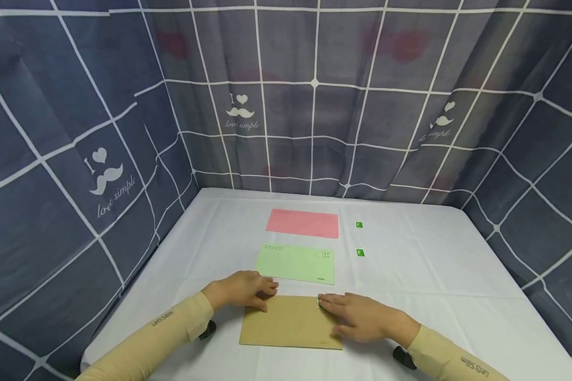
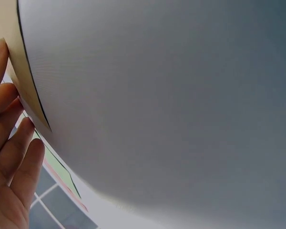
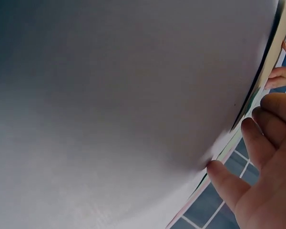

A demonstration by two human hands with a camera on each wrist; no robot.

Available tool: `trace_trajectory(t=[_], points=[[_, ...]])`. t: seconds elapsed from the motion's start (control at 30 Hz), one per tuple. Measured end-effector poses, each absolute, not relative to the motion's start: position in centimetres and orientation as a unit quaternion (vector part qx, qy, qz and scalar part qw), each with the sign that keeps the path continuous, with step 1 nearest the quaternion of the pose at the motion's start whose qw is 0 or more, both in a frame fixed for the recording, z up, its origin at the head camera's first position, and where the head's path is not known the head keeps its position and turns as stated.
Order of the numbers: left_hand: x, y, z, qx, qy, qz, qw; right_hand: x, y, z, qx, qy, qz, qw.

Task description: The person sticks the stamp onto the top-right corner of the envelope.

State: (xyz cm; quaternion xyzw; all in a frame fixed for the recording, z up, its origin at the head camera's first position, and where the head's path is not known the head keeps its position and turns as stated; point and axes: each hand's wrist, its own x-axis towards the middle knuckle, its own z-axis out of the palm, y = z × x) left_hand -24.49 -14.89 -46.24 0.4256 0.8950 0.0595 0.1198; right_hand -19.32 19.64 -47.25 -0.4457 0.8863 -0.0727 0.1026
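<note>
A brown envelope [image 1: 286, 328] lies flat on the white tablecloth, nearest to the person. At its upper left corner rests the left hand [image 1: 245, 288], with the thumb on the paper and the other fingers reaching past the top edge. The right hand [image 1: 362, 317] lies over the upper right corner, its fingertips on a small green stamp [image 1: 320, 303] that they mostly cover. In the left wrist view the fingers [image 2: 28, 160] look relaxed along the edge of the envelope. Extended fingers [image 3: 229, 183] of the right hand show low over the cloth in the right wrist view.
Beyond the brown envelope lie a green envelope [image 1: 295, 264] and, farther back, a pink envelope [image 1: 302, 223]. Two green stamps [image 1: 360, 253] sit in a column to their right. Dark checked curtains [image 1: 286, 111] enclose the table [image 1: 434, 254] at the back and sides.
</note>
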Motion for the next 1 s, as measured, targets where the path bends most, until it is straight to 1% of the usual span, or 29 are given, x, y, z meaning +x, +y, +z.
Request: trace_trajectory(t=[0.47, 0.7, 0.9, 1.0], points=[[-24.47, -14.98, -46.28, 0.418, 0.898, 0.063, 0.120, -19.36, 19.08, -47.36, -0.434, 0.892, -0.029, 0.120], [-24.13, -14.95, -46.09, 0.415, 0.898, 0.073, 0.128, -19.21, 19.18, -47.50, -0.439, 0.891, -0.034, 0.108], [-23.99, -15.02, -45.87, 0.419, 0.897, 0.070, 0.124, -19.09, 19.48, -47.58, -0.443, 0.891, -0.044, 0.088], [-24.05, -15.04, -45.79, 0.419, 0.897, 0.070, 0.125, -19.03, 19.65, -47.39, -0.440, 0.893, -0.039, 0.088]])
